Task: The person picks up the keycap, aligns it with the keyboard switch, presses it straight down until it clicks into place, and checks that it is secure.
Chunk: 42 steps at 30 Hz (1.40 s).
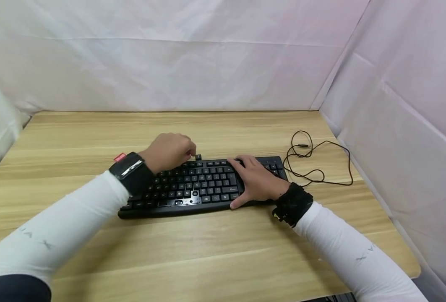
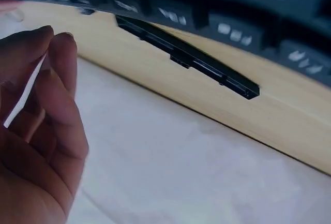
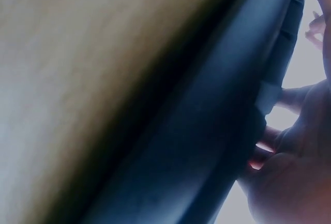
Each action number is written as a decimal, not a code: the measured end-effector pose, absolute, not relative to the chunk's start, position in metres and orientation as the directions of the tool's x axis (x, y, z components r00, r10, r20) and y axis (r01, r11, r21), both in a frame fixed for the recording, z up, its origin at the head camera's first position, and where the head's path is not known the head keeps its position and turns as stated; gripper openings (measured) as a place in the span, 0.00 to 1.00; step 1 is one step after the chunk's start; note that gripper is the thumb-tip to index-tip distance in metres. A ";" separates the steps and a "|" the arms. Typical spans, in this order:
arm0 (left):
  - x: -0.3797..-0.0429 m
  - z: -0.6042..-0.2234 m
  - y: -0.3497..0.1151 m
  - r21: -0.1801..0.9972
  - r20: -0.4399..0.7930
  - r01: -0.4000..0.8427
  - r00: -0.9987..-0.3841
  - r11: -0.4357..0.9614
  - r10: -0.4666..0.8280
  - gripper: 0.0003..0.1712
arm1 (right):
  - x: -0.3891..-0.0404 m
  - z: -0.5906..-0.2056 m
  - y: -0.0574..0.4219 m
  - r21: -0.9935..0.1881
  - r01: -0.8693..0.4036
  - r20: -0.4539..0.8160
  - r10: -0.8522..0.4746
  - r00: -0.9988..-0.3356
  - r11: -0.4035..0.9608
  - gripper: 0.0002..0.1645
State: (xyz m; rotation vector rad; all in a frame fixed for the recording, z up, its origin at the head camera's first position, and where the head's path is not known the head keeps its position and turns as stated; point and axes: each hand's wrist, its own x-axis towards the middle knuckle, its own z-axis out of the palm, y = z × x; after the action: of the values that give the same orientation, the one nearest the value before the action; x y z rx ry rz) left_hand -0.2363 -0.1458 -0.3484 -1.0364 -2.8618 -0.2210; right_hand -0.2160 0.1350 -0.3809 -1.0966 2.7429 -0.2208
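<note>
A black keyboard (image 1: 186, 212) lies on the wooden table, its space bar slot and a nearby key spot bare. My left hand (image 1: 170, 151) is bent over the rear keys. In the left wrist view its thumb and fingertips come together, and no object shows between them. Just right of these fingers a small keycap (image 1: 198, 157) lies behind the keyboard. A long black space bar (image 2: 189, 56) lies upside down behind the function keys. My right hand (image 1: 258, 180) holds the keyboard's right part, thumb at the front edge and fingers reaching toward the rear edge.
A thin black cable (image 1: 322, 181) lies loosely looped right of the keyboard. Another dark keyed object (image 1: 336, 298) shows at the bottom edge. White cloth walls (image 1: 192, 75) stand behind the table and at its sides.
</note>
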 end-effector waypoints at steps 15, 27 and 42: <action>-0.263 -0.357 -0.138 0.002 0.006 0.708 -0.706 0.706 0.708 0.16 | -0.213 -0.378 0.125 -0.203 -0.673 -0.109 -0.699 -0.707 0.711 0.79; -0.265 -0.364 -0.145 0.032 0.039 0.703 -0.711 0.710 0.702 0.10 | -0.212 -0.379 0.120 -0.202 -0.682 -0.087 -0.707 -0.702 0.702 0.79; -0.245 -0.350 -0.159 0.101 0.107 0.689 -0.725 0.718 0.680 0.09 | -0.214 -0.377 0.121 -0.213 -0.673 -0.105 -0.702 -0.705 0.708 0.80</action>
State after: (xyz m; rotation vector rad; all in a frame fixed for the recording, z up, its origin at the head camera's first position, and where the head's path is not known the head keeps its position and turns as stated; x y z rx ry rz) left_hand -0.2449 -0.1589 -0.3498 -1.1383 -2.8537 -0.2070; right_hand -0.2143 0.1208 -0.3772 -1.1113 2.7359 -0.2363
